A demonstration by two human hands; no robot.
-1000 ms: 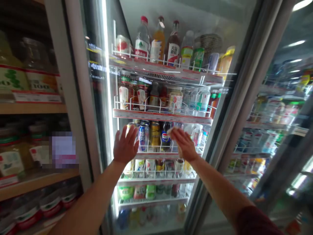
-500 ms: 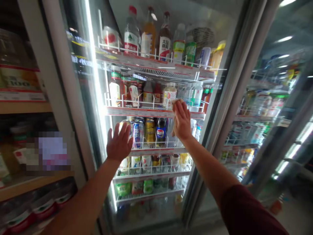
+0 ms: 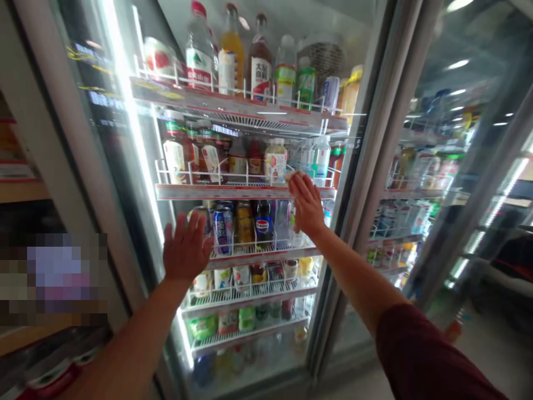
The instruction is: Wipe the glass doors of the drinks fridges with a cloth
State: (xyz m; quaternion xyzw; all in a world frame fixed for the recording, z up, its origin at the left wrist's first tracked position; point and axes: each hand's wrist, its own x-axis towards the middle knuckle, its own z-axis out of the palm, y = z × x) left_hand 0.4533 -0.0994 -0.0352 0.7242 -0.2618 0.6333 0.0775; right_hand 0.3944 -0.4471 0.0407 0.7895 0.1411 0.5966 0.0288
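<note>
My left hand point(image 3: 186, 251) lies flat and open against the glass door point(image 3: 137, 183) of a lit drinks fridge, fingers spread, in front of the cans point(image 3: 222, 229). My right hand point(image 3: 307, 203) presses a small white cloth point(image 3: 290, 175) to the same glass further right. Its fingertips are level with the red-edged shelf point(image 3: 233, 192) above a Pepsi bottle point(image 3: 263, 222). Only the cloth's top edge shows past my fingers. Several bottles point(image 3: 233, 47) stand on the top shelf behind the glass.
A grey door frame point(image 3: 366, 166) separates this fridge from a second glass-fronted fridge point(image 3: 416, 194) on the right. Wooden shelves point(image 3: 20, 190) with jars stand at the left, partly blurred out. Floor shows at the lower right point(image 3: 491, 344).
My right hand has slid the cloth up the glass, from the can shelf to the shelf above. My left hand stays pressed on the glass. The view has swung to the right.
</note>
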